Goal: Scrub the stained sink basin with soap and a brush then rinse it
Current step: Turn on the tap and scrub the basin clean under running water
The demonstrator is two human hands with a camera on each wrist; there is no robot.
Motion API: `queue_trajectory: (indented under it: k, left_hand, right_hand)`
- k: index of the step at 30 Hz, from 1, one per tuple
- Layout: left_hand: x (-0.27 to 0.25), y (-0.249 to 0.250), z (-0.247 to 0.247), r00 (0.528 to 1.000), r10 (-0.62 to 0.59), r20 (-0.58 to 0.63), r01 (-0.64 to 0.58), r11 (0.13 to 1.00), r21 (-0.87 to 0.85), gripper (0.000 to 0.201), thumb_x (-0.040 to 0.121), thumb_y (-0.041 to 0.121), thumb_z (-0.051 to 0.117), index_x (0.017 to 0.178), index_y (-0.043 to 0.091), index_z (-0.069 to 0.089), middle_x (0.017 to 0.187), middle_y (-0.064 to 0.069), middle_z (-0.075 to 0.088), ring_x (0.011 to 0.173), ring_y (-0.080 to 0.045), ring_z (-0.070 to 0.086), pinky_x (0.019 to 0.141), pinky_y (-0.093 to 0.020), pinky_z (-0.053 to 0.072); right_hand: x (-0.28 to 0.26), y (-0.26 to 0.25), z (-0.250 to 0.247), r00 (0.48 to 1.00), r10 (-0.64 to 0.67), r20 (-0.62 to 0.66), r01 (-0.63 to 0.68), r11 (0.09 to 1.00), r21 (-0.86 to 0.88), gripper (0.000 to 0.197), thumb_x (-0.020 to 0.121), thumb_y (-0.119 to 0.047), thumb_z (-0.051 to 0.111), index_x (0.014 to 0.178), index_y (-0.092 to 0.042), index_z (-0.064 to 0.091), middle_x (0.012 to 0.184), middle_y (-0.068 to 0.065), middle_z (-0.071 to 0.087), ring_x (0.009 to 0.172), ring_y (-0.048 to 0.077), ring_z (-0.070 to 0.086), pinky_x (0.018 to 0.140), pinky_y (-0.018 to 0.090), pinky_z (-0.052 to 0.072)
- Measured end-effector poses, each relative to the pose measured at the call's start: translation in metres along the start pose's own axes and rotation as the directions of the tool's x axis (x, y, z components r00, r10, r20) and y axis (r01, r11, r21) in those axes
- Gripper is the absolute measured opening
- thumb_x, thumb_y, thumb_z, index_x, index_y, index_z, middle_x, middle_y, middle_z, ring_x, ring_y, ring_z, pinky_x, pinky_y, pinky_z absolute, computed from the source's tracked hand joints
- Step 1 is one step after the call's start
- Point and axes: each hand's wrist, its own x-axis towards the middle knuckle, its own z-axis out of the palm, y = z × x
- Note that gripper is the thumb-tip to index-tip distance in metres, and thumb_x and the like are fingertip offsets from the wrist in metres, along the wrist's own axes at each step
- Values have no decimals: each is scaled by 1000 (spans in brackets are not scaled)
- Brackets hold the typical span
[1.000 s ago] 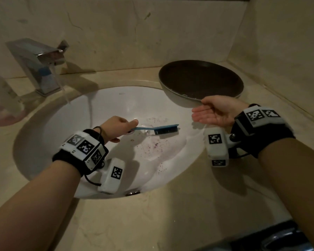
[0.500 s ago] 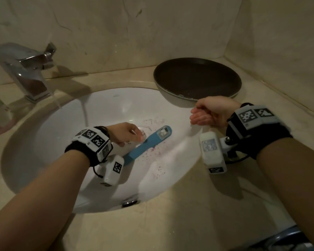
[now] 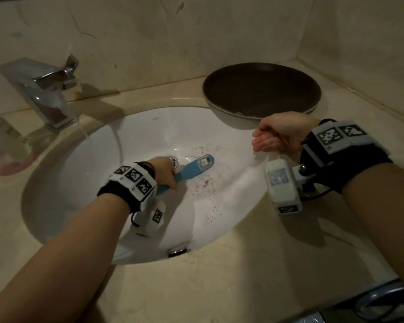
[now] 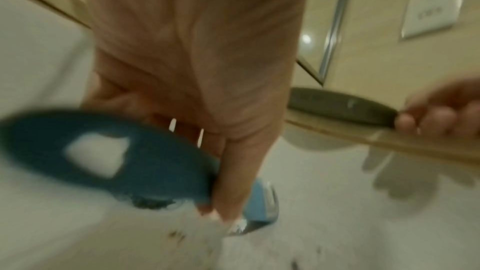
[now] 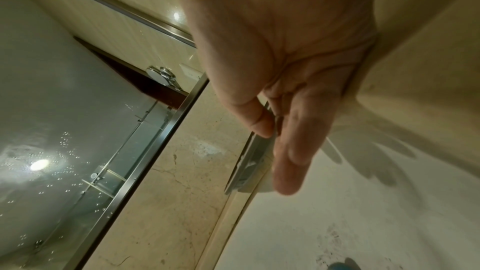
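The white sink basin (image 3: 91, 173) carries purple specks of stain (image 3: 205, 185) right of its middle. My left hand (image 3: 163, 170) grips the handle of a blue brush (image 3: 193, 169), whose head lies bristles down on the basin beside the stains. In the left wrist view the brush (image 4: 145, 163) shows its blue back with a white label, blurred. Empty, my right hand (image 3: 272, 137) hovers over the basin's right rim with straight fingers (image 5: 293, 151). Water runs from the chrome faucet (image 3: 44, 94) into the basin's left side.
A dark round plate (image 3: 261, 89) sits on the beige counter (image 3: 219, 287) behind my right hand, overhanging the basin's rim. A clear bottle with pink liquid (image 3: 2, 145) stands at the far left. Tiled walls close the back and right. A chrome fitting (image 3: 177, 251) sits at the basin's near edge.
My left hand has dropped lower into the basin and turned the brush from level and sideways to bristles down, pointing up-right at the stains. The right hand has barely moved.
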Motion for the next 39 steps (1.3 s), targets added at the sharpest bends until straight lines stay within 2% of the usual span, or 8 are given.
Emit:
queue_trajectory:
  k: [4, 11, 16, 21, 25, 29, 35, 39]
  left_hand:
    - [-6, -6, -16, 974, -46, -222, -42, 926, -375, 23, 93, 29, 51, 80, 15, 63, 74, -4, 55, 62, -17, 47, 56, -23, 37]
    - [-10, 3, -8, 956, 159, 247, 8, 826, -564, 27, 96, 19, 45, 76, 13, 61, 57, -1, 46, 30, -5, 37, 32, -13, 24]
    - [-5, -1, -6, 978, -200, 50, 191, 791, -581, 33, 97, 19, 43, 65, 12, 44, 57, -3, 39, 38, -13, 35, 31, -12, 23]
    - [-6, 13, 2, 912, 78, 402, 234, 706, -668, 39, 100, 29, 35, 65, 14, 44, 37, 6, 36, 25, -4, 27, 31, -10, 17]
    - [-1, 13, -2, 985, -138, 108, 174, 707, -685, 37, 98, 22, 39, 63, 13, 42, 53, 0, 39, 33, -8, 34, 24, -8, 20]
    - [3, 9, 10, 962, -2, 272, 204, 666, -717, 41, 100, 27, 35, 62, 12, 41, 34, 6, 34, 22, -4, 25, 29, -7, 18]
    - [15, -2, 2, 978, -207, -20, 155, 792, -590, 36, 95, 25, 43, 61, 13, 45, 53, -4, 42, 44, -17, 35, 44, -17, 25]
    - [9, 10, 5, 989, -20, 145, 114, 729, -675, 39, 99, 20, 37, 62, 11, 42, 42, 1, 37, 26, -7, 29, 32, -9, 21]
  right_hand:
    - [0, 0, 0, 1000, -4, -2, 4, 1000, 0, 34, 100, -13, 34, 74, -2, 52, 36, 4, 60, 29, 8, 58, 34, 15, 47]
    - [-1, 0, 1, 1000, -2, -11, 2, 1000, -10, 34, 100, -13, 33, 74, -2, 51, 35, 3, 59, 28, 8, 57, 33, 13, 45]
    - [0, 0, 3, 1000, -6, -7, 6, 1000, -21, 35, 101, -13, 30, 74, -4, 49, 33, 2, 57, 26, 7, 56, 31, 12, 43]
    - [1, 2, 4, 1000, -10, -15, 10, 1000, -23, 34, 100, -13, 31, 73, -4, 49, 33, 2, 57, 27, 7, 56, 31, 12, 43]
    - [2, 2, 3, 1000, -13, -14, 13, 1000, -25, 33, 101, -13, 31, 74, -4, 49, 34, 2, 58, 28, 7, 57, 31, 12, 44]
    - [2, 1, 2, 1000, -14, -17, 13, 999, -37, 33, 100, -13, 31, 74, -4, 50, 34, 2, 59, 28, 7, 57, 31, 11, 44]
    - [4, 2, 2, 999, -27, -25, 26, 999, -41, 32, 100, -12, 32, 75, -4, 51, 35, 2, 59, 28, 6, 57, 29, 11, 42]
    - [5, 2, 3, 999, -32, -39, 30, 998, -61, 32, 99, -12, 33, 75, -4, 53, 36, 2, 60, 29, 6, 58, 29, 11, 41]
